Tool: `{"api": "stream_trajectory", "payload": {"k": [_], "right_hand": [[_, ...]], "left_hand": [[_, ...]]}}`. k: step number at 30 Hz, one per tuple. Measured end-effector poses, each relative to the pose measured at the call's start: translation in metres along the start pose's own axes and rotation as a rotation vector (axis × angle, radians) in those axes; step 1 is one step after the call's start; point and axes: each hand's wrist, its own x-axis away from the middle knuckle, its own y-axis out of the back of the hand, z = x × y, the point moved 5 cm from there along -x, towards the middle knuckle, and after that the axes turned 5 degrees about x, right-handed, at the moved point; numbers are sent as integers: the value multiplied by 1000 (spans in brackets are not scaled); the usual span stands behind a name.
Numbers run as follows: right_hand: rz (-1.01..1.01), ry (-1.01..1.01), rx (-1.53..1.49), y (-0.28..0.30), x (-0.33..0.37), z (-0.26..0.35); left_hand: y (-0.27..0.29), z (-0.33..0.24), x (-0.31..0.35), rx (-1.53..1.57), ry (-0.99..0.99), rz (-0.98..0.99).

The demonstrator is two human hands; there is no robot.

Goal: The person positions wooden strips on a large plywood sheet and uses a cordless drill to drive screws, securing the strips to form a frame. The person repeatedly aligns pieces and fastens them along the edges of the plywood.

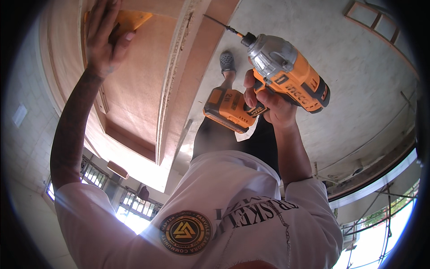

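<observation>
My right hand (275,101) is wrapped around the grip of an orange and grey cordless impact driver (286,67). A long, thin dark bit (218,21) sticks out of its chuck toward the wooden cabinet frame, and its orange battery (230,110) is at the foot of the grip. On the left, my left hand (104,42) reaches up against the wooden panel (139,67), fingers stretched out and thumb apart. Beside that thumb is a flat orange triangular piece (133,21); its other end is hidden behind the hand, and I cannot tell its kind.
A rough-edged board (177,58) runs along the cabinet's side. My foot in a grey clog (227,62) stands on the concrete floor (358,103) beside it. At the upper right lies a wooden frame (376,22). Barred windows (134,201) show at the lower left.
</observation>
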Motion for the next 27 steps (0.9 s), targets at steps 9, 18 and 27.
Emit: {"api": "stream_trajectory", "payload": {"k": [9,18,27], "right_hand": [[7,-8,17,0,1,1],[42,-2,-30,-2,-2,6],[1,-61,88,4,3,6]], "left_hand": [[6,-6,-1,-1,-19,-1],[7,-6,-1,13,-2,-1],[6,-3,-2,44,11,10]]}}
